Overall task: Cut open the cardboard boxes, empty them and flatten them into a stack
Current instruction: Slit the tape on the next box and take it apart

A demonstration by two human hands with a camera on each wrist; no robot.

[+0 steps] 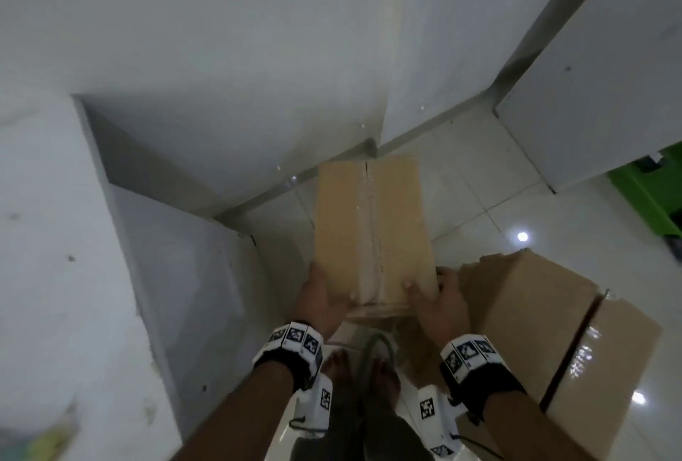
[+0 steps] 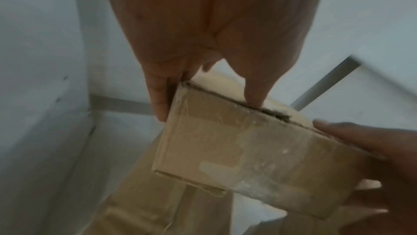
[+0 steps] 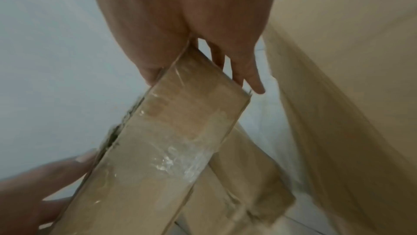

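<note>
White floor tiles (image 1: 491, 202) and pale walls (image 1: 221, 54) fill the background, with a bright light reflected on the glossy floor. No brand, label or readable writing can be made out on any cardboard; only black-and-white square marker patterns are seen on the wrist bands (image 1: 295, 339).

A long narrow cardboard box (image 1: 372, 231) is held in the air between both hands, its near end toward the person and its far end pointing at the wall corner. Left-hand fingers (image 2: 158, 99) are laid along the left side of the box, and the thumb is pressed on the upper face near the seam, so the left hand (image 1: 321, 303) is clamped on the near left corner. Right-hand fingers (image 3: 248, 71) are wrapped down the right side, with the thumb set on the top face; the right hand (image 1: 441, 300) is clamped on the near right corner.

Clear tape (image 1: 369, 224) is run down the middle seam of the top face, and more glossy tape is seen across the near end in both wrist views. One long edge appears torn and frayed.

Just right of the hands, a larger cardboard box (image 1: 546, 320) with a ragged top edge is stood on the floor, a dark strip and shiny tape crossing its face. Something green (image 1: 649, 195) is seen at the far right. Bare feet (image 1: 361, 375) are visible below the held box.
</note>
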